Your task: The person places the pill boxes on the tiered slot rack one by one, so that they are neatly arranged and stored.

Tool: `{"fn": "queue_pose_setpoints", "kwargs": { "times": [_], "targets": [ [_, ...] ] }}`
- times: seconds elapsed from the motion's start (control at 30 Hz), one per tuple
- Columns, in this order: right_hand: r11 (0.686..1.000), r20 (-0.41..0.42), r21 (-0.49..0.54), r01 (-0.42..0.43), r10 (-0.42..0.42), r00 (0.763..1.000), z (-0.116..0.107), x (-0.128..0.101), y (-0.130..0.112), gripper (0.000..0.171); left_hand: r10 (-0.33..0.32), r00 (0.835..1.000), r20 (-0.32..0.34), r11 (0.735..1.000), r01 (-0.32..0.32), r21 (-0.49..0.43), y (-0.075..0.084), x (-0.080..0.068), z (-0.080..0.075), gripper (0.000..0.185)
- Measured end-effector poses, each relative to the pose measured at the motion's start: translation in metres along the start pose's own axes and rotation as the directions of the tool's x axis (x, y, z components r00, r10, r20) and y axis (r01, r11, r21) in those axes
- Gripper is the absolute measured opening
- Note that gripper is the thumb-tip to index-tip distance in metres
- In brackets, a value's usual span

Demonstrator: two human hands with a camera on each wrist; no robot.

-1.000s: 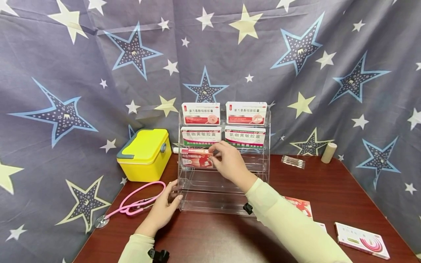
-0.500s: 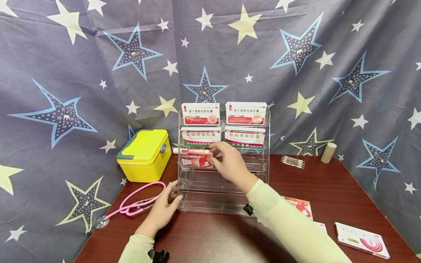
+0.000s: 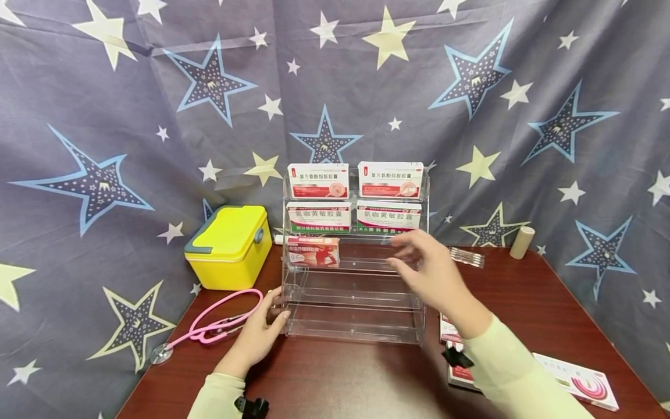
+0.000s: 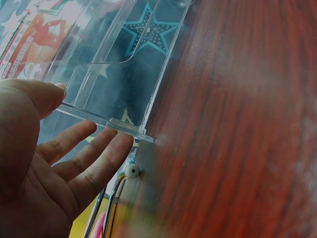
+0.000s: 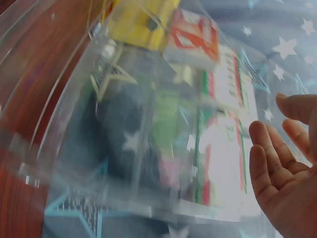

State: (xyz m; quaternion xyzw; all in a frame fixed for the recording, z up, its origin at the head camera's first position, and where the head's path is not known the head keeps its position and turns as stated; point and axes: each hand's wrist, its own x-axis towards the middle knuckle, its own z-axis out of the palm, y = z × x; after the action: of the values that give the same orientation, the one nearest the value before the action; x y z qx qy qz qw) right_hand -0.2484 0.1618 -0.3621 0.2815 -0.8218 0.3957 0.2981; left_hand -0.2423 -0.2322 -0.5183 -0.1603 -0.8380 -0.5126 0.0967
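Observation:
A clear acrylic display rack (image 3: 356,329) stands on the table. White-and-red medicine boxes (image 3: 318,181) sit side by side on its top tier, white-and-green ones (image 3: 319,218) on the tier below. On the left of the third tier stands a red medicine box (image 3: 313,252), with nobody's fingers on it. My left hand (image 3: 257,337) rests at the rack's lower left side; in the left wrist view its fingertips (image 4: 121,141) lie along the rack's edge, loosely extended. My right hand (image 3: 434,273), fingers slightly bent and holding nothing, is in front of the rack's right side.
A yellow case (image 3: 227,247) and a pink stethoscope (image 3: 209,326) lie left of the rack. More medicine boxes, including a white-and-pink one (image 3: 586,384), lie at the right, partly under my right forearm. A small clear packet (image 3: 467,257) and a beige roll (image 3: 521,242) are behind.
My right hand has let go of the red medicine box and moved right, leaving the box on the third tier. My left hand has stayed at the rack's side.

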Motion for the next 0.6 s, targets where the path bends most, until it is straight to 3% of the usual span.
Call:
{"fn": "queue_pose_setpoints", "kwargs": {
  "times": [0.13, 0.3, 0.43, 0.6],
  "targets": [
    [0.999, -0.081, -0.042, -0.031, 0.027, 0.996, -0.038, -0.027, 0.02, 0.036, 0.004, 1.0, 0.002, 1.0, -0.004, -0.006, 0.0, 0.001, 0.0, 0.057],
    [0.969, -0.118, -0.125, -0.212, 0.197, 0.973, -0.069, -0.067, 0.062, 0.036, 0.001, 1.0, 0.005, 1.0, 0.0, -0.021, 0.001, 0.001, 0.0, 0.057],
    [0.913, -0.052, -0.188, -0.362, 0.359, 0.932, -0.085, -0.097, 0.1, 0.04, -0.002, 1.0, 0.002, 1.0, 0.002, 0.009, 0.001, 0.0, 0.0, 0.059],
    [0.847, 0.078, -0.221, -0.484, 0.51, 0.857, -0.098, -0.122, 0.134, 0.049, -0.024, 1.0, 0.002, 1.0, 0.024, 0.01, -0.001, -0.001, 0.001, 0.06]
  ]
}}
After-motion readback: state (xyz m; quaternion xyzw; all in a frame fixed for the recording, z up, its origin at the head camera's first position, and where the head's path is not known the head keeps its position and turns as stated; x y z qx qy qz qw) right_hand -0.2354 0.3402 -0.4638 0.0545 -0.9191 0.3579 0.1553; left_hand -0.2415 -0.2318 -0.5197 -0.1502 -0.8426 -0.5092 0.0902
